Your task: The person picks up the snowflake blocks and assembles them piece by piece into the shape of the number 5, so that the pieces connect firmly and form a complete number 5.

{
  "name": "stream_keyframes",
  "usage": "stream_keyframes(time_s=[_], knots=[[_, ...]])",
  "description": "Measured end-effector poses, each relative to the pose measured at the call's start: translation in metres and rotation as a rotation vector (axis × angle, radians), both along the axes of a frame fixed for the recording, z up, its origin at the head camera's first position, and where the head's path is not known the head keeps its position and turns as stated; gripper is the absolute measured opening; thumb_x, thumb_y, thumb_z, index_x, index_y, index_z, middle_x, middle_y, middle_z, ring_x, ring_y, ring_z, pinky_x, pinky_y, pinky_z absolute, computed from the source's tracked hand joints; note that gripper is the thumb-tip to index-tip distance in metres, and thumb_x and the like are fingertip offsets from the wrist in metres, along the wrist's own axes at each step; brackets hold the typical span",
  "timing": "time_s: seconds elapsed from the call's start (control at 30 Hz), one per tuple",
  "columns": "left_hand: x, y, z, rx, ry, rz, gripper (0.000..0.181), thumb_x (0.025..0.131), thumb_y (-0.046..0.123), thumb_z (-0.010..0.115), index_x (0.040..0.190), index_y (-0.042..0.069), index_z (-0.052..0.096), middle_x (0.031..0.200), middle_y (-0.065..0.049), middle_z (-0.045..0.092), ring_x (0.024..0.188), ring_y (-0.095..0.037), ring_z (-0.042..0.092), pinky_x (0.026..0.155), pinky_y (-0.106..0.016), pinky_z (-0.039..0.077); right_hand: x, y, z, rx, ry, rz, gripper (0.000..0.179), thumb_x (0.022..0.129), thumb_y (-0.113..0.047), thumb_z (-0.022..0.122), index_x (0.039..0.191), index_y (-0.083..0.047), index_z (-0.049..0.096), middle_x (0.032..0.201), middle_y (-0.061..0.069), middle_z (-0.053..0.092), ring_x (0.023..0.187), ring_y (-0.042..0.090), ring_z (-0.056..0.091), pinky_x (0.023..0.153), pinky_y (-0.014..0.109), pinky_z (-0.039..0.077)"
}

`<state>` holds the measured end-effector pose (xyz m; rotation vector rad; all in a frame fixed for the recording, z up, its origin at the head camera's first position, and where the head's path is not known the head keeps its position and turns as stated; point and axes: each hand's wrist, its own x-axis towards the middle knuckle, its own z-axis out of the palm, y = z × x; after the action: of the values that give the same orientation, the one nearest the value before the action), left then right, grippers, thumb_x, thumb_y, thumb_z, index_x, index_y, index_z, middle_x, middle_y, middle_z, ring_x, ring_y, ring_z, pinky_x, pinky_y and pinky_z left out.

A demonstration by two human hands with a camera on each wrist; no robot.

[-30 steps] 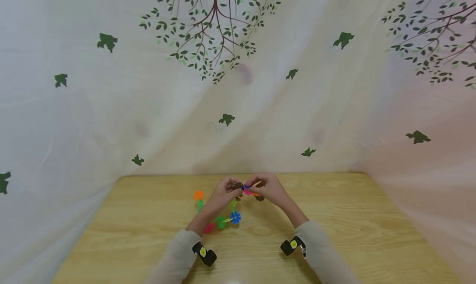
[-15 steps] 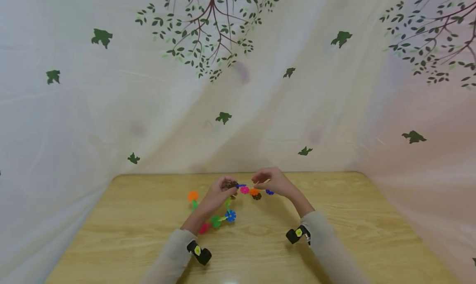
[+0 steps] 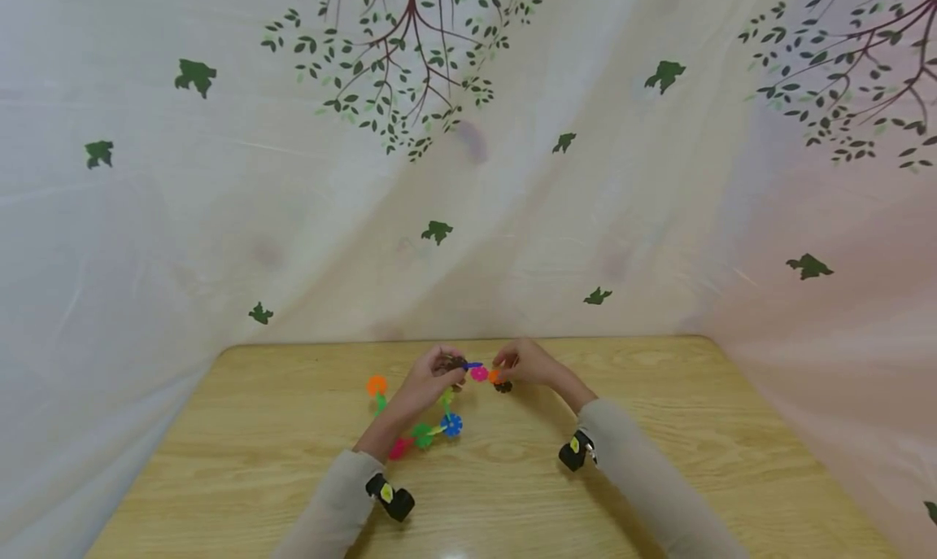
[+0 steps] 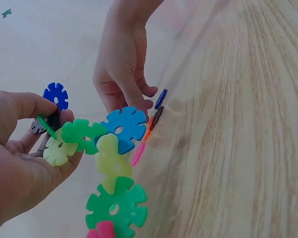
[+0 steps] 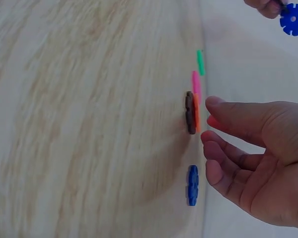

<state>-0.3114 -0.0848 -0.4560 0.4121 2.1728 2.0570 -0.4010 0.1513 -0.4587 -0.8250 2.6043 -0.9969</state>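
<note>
My left hand (image 3: 420,388) pinches a dark brown notched plastic disc (image 4: 53,119), part of a chain of snowflake building discs. A dark blue disc (image 4: 55,94) sticks out past those fingertips. From the same hand the chain runs on through green, pale yellow and light blue discs (image 4: 126,124) toward a pink one. My right hand (image 3: 533,364) hovers low at the loose discs, thumb and fingers apart and lightly bent. Closest to its fingertips is an orange disc (image 5: 197,113), with a brown disc (image 5: 189,114) overlapping it in the right wrist view.
Other loose discs lie at the back of the wooden table (image 3: 659,461): a pink disc (image 3: 479,373), a green disc (image 5: 200,62) and a blue disc (image 5: 192,186). The chain's far end has an orange disc (image 3: 376,386). A leaf-printed cloth (image 3: 329,217) hangs behind.
My right hand has left the dark blue disc on the chain, moved right, then come down and back left toward the orange disc. The left hand keeps its grip on the chain.
</note>
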Motion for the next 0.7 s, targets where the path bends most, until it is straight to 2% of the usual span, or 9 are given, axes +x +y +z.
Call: stream_keyframes(time_s=[0.1, 0.27, 0.47, 0.57, 0.7], knots=[[0.0, 0.0, 0.001, 0.002, -0.002, 0.007, 0.033, 0.103, 0.003, 0.056, 0.133, -0.008, 0.047, 0.121, -0.021, 0.061, 0.105, -0.039, 0.063, 0.094, -0.05, 0.056, -0.003, -0.002, -0.005, 0.024, -0.016, -0.023, 0.018, 0.088, -0.006, 0.078, 0.103, 0.004, 0.074, 0.087, 0.01, 0.07, 0.074, 0.013, 0.058, 0.064, 0.022, 0.049], [0.0, -0.001, 0.001, -0.004, 0.005, 0.013, 0.03, 0.103, 0.002, 0.056, 0.131, -0.006, 0.049, 0.119, -0.021, 0.061, 0.101, -0.034, 0.064, 0.088, -0.039, 0.058, -0.002, -0.005, -0.006, 0.031, -0.023, -0.044, 0.018, 0.086, -0.005, 0.08, 0.1, 0.003, 0.072, 0.086, 0.009, 0.068, 0.074, 0.013, 0.057, 0.065, 0.023, 0.048], [-0.001, -0.001, 0.002, 0.003, 0.001, 0.004, 0.029, 0.103, 0.004, 0.056, 0.13, -0.004, 0.049, 0.119, -0.02, 0.061, 0.1, -0.03, 0.064, 0.087, -0.036, 0.058, 0.002, -0.003, -0.006, -0.033, -0.03, -0.039, 0.018, 0.085, -0.001, 0.079, 0.097, 0.002, 0.067, 0.089, 0.012, 0.067, 0.076, 0.015, 0.059, 0.065, 0.023, 0.05], [-0.001, -0.001, 0.003, 0.003, -0.003, 0.007, 0.029, 0.103, 0.004, 0.056, 0.129, -0.006, 0.049, 0.119, -0.02, 0.061, 0.096, -0.024, 0.064, 0.087, -0.036, 0.058, 0.006, -0.002, -0.006, -0.071, -0.015, -0.023, 0.014, 0.087, 0.0, 0.077, 0.098, 0.003, 0.067, 0.09, 0.013, 0.068, 0.076, 0.014, 0.059, 0.065, 0.023, 0.05], [-0.001, -0.001, 0.003, 0.006, -0.013, 0.013, 0.029, 0.102, 0.003, 0.056, 0.129, -0.006, 0.049, 0.12, -0.022, 0.061, 0.093, -0.016, 0.064, 0.089, -0.038, 0.058, 0.012, 0.002, 0.0, -0.133, -0.014, -0.05, 0.012, 0.091, -0.003, 0.072, 0.103, 0.001, 0.07, 0.092, 0.012, 0.069, 0.078, 0.014, 0.059, 0.067, 0.026, 0.051]])
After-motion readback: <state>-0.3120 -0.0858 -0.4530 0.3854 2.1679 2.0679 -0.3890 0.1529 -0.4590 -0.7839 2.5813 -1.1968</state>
